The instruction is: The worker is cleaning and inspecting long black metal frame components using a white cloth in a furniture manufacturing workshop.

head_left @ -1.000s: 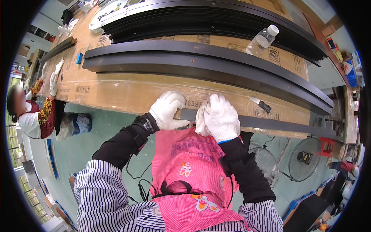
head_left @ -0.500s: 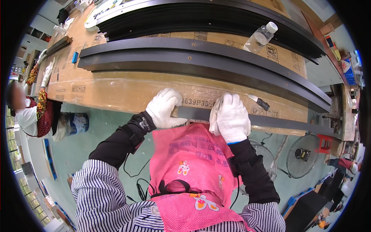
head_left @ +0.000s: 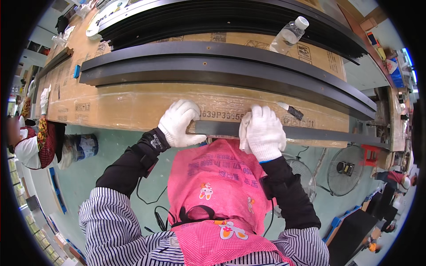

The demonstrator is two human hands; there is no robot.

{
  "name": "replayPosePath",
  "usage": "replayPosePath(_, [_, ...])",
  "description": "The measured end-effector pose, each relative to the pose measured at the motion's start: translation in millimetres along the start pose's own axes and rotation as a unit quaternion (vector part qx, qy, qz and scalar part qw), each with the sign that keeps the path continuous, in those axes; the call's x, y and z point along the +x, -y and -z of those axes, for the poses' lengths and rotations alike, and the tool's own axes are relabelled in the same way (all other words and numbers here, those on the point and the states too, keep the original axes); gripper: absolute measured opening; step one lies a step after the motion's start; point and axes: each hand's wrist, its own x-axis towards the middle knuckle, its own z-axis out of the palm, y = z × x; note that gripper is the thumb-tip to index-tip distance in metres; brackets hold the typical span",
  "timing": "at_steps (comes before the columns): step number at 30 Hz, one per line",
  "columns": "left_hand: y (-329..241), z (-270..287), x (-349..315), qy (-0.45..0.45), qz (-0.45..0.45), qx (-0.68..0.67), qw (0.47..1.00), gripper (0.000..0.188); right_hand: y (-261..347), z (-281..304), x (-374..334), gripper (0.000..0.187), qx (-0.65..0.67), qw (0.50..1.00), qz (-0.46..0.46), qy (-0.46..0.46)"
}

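Note:
A long dark grey bar [head_left: 310,134] lies along the front edge of the cardboard-covered table, right before my pink apron. My left hand [head_left: 181,123], in a white knit glove, is closed round the bar's left end, thumb below and fingers above. Farther right, my gloved right hand [head_left: 266,135] presses a whitish cloth [head_left: 243,131] onto the bar. Its fingers are bent over the cloth, most of which they hide. Just behind the bar lies a small black-handled tool [head_left: 294,112] with a pale tip.
Two joined dark bars [head_left: 204,64] lie across the table, with a stack of black bars [head_left: 213,24] behind. A clear bottle [head_left: 288,35] with a white cap stands among them. A floor fan [head_left: 345,168] is at right; a co-worker [head_left: 33,146] stands at left.
The view has shifted slightly, moving the table and bars left in the picture. My right hand and the cloth have slid a little rightward along the bar. My left hand stays at its end.

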Motion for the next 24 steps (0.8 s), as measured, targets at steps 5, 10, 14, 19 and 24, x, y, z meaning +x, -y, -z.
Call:
replayPosePath(5, [10,-6,-12,0.001,0.001,0.041,0.999,0.037,95,12,29,0.017,-0.082,0.992,0.091,-0.009])
replayPosePath(10, [3,-9,-9,-0.028,0.052,0.098,0.993,0.026,136,-11,39,0.017,-0.035,0.986,0.133,-0.099])
replayPosePath(14, [10,-8,-19,-0.007,0.012,0.098,0.995,0.026,73,14,18,0.020,-0.023,0.994,0.101,-0.027])
replayPosePath(19, [-3,0,-10,0.016,0.028,0.094,0.995,0.030,54,23,13,0.021,-0.057,0.993,0.064,-0.080])
replayPosePath(24, [-4,-13,-2,0.001,0.040,0.112,0.993,0.033,130,-8,37,0.013,-0.063,0.989,0.112,-0.074])
